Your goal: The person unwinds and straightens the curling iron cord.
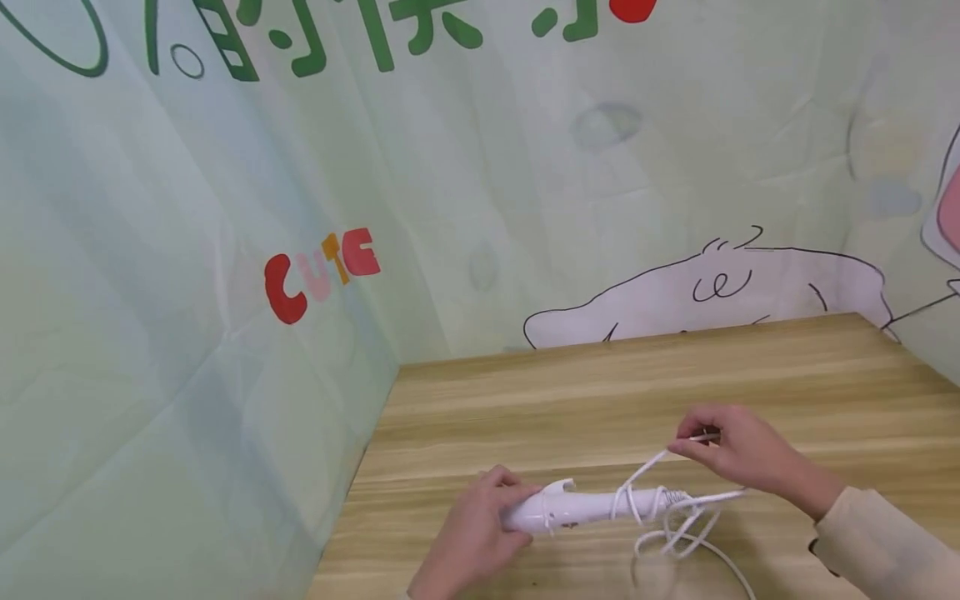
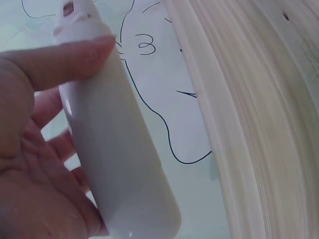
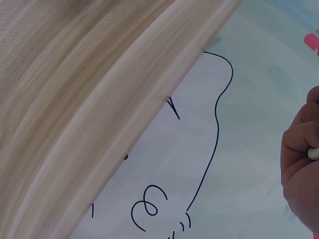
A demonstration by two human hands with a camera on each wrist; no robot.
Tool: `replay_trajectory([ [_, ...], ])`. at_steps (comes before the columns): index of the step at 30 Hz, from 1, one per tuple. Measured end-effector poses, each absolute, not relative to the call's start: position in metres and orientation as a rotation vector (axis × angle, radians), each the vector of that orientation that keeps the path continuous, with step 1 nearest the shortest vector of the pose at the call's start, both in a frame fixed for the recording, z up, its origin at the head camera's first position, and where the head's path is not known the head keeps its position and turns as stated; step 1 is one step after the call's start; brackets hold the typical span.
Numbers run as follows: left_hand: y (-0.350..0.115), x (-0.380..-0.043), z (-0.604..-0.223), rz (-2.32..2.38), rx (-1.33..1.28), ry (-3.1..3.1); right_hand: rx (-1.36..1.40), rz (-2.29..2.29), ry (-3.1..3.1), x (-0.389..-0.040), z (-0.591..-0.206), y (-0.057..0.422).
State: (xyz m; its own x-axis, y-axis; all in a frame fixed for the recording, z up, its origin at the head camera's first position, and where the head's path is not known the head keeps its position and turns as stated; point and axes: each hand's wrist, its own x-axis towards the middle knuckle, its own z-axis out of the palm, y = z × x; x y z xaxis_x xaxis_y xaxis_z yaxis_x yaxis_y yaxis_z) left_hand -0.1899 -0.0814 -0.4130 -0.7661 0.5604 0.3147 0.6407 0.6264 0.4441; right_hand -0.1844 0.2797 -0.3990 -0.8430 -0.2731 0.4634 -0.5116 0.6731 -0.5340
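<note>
A white curling iron (image 1: 588, 507) lies lengthwise just above the near part of the table. My left hand (image 1: 472, 529) grips its thick end, thumb laid across the smooth white body (image 2: 124, 149) in the left wrist view. A small lever (image 1: 558, 487) sticks up near that hand. White cord (image 1: 720, 497) winds around the thin end, and loose loops hang below it. Up and to the right, my right hand (image 1: 738, 450) pinches a taut stretch of the cord. The right wrist view catches only part of that hand (image 3: 301, 174), with a bit of white cord (image 3: 313, 153) between its fingers.
The wood-grain table (image 1: 570, 400) stands against a pale green printed cloth (image 1: 480, 208) at the back and left. The cloth carries a white cartoon figure (image 1: 675, 300) and coloured letters (image 1: 285, 292). A light sleeve (image 1: 877, 533) covers the right forearm.
</note>
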Motion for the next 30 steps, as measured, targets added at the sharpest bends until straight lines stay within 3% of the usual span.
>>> replay_trajectory([
  [5, -0.083, -0.191, -0.415, -0.945, -0.885, -2.654, 0.654, 1.015, -2.521, -0.183, -0.405, 0.283],
  [13, -0.08, -0.189, -0.407, -1.062, -0.938, -2.615, 0.757, 0.883, -2.503, -0.184, -0.427, 0.28],
  [18, -0.071, -0.189, -0.398, -0.971, -0.87, -2.578, 0.753, 0.8, -2.572, -0.181, -0.446, 0.258],
  [24, -0.059, -0.189, -0.393, -0.866, -0.838, -2.513, 0.939, 0.81, -2.549, -0.179, -0.476, 0.23],
  [30, -0.05, -0.188, -0.396, -0.787, -0.801, -2.511, 0.838, 0.925, -2.71, -0.164, -0.469, 0.205],
])
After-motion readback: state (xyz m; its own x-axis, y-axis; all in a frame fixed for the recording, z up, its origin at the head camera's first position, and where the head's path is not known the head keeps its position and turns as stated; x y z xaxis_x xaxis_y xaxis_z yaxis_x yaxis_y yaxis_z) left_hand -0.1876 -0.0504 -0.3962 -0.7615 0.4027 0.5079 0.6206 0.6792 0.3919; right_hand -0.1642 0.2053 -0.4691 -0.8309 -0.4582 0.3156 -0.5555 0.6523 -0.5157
